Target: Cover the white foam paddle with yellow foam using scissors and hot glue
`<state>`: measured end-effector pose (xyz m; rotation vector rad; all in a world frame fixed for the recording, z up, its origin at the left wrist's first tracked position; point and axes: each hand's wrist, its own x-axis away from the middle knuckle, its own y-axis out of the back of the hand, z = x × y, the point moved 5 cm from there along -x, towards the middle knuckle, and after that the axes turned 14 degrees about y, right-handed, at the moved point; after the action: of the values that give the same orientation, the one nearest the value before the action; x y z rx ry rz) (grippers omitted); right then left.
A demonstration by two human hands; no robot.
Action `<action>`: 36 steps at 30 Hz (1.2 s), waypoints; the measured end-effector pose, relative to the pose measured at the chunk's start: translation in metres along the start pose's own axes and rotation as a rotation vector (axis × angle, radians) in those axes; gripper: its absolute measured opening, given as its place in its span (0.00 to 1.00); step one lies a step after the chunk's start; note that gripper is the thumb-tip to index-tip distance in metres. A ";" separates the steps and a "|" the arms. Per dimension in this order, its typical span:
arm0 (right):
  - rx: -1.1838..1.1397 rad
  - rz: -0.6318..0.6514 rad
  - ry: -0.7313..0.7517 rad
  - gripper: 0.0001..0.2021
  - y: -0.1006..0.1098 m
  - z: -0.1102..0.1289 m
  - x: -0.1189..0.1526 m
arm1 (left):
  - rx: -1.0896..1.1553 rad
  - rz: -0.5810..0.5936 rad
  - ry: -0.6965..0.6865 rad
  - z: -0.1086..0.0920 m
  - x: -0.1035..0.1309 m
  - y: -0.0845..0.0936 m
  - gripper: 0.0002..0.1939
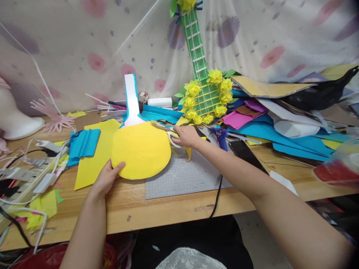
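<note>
L fingers grip yel. disc at L edge; R fingers hold scissors at top R.

I counted two hands of mine, one left hand and one right hand, and in them one yellow cutout and one pair of scissors. Set back from the desk's front edge lay one grey cutting mat, one phone and one glue gun. Toward its back edge were one green guitar shape, one white roll, one small box and one pink flower shape.
</note>
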<state>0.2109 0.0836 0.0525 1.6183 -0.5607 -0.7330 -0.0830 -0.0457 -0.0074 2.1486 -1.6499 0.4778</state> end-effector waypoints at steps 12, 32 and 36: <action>-0.008 0.025 0.011 0.21 0.000 -0.006 -0.007 | -0.001 0.016 -0.002 -0.002 0.002 -0.001 0.27; 0.061 0.039 0.041 0.20 0.001 -0.012 -0.012 | -0.033 -0.003 -0.018 -0.001 0.001 -0.002 0.25; 0.052 0.041 0.039 0.19 0.002 -0.014 -0.013 | -0.041 -0.023 -0.011 -0.002 0.001 -0.002 0.24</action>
<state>0.2120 0.1019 0.0577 1.6612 -0.5874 -0.6593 -0.0811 -0.0451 -0.0053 2.1415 -1.6249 0.4220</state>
